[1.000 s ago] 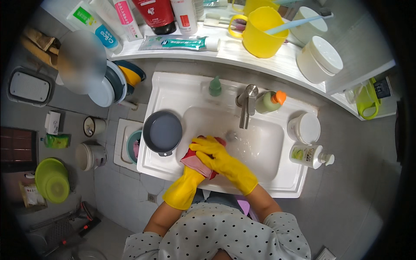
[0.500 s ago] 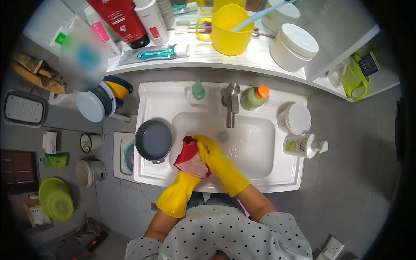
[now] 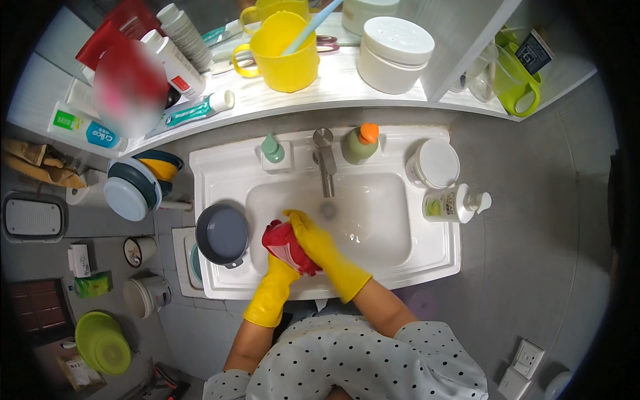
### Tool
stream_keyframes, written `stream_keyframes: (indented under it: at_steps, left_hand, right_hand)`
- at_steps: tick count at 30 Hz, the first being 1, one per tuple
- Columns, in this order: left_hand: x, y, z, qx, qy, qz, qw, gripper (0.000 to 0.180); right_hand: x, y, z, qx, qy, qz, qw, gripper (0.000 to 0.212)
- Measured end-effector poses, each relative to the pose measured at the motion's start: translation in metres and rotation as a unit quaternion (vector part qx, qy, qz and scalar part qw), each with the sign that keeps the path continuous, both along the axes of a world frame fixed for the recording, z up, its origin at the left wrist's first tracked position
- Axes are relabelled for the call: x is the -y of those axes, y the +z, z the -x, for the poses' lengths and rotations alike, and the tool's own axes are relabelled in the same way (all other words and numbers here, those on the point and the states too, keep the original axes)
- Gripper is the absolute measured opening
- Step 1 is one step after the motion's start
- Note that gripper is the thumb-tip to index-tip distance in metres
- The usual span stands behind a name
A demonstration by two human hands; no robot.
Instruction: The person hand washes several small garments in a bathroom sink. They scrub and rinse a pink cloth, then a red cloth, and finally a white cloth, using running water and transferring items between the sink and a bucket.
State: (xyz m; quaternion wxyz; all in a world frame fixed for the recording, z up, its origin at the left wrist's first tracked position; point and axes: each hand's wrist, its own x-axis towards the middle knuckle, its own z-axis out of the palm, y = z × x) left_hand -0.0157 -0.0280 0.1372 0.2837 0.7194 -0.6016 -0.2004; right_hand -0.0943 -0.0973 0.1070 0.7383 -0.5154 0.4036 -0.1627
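Over the left part of the white sink (image 3: 427, 267) I hold a red and pink cloth (image 3: 291, 244) between my two hands, both in long yellow rubber gloves. My left hand (image 3: 283, 268) is under the cloth, which wraps round it and hides its fingers. Lying over the cloth's right side, my right hand (image 3: 309, 239) has its fingers bent against it, closed on the fabric. A grey round basin (image 3: 223, 233) stands on the rim left of my hands. Behind them is the metal faucet (image 3: 325, 163); I cannot make out running water.
Soap bottles (image 3: 361, 143), a white jar (image 3: 435, 164) and a white pump bottle (image 3: 455, 204) line the sink's back and right rim. Above hangs a shelf (image 3: 347, 83) with a yellow mug (image 3: 283, 57), tubes and jars. Stacked basins (image 3: 130, 193) and a green basin (image 3: 103, 343) are at left.
My right hand has shifted down along the cloth, which is now bunched tighter and shows more red. The whole view has swung, with shelf and sink moving left in the picture.
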Motion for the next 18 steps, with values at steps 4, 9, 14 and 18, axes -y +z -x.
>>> stream_keyframes:
  at_steps: [4, 9, 14, 18]
  left_hand:
    - [0.003, 0.003, -0.002, 0.1, -0.029, 0.142, 0.984, 0.044]
    - [0.028, 0.081, 0.005, 0.183, -0.209, -0.104, 0.955, 0.052]
    - [0.015, 0.112, -0.005, -0.084, -0.167, -0.049, 0.981, 0.067]
    - [-0.007, 0.027, -0.006, -0.723, 0.131, -0.12, 0.667, 0.032]
  right_hand:
    - [0.017, -0.021, 0.014, 0.056, 0.056, -0.116, 0.99, 0.044]
    - [0.023, -0.081, 0.047, -0.114, 0.01, 0.261, 0.959, 0.045]
    - [0.056, 0.031, 0.111, 0.049, 0.073, -0.007, 0.996, 0.045]
    - [0.068, 0.048, 0.131, 0.202, 0.076, -0.182, 0.959, 0.043]
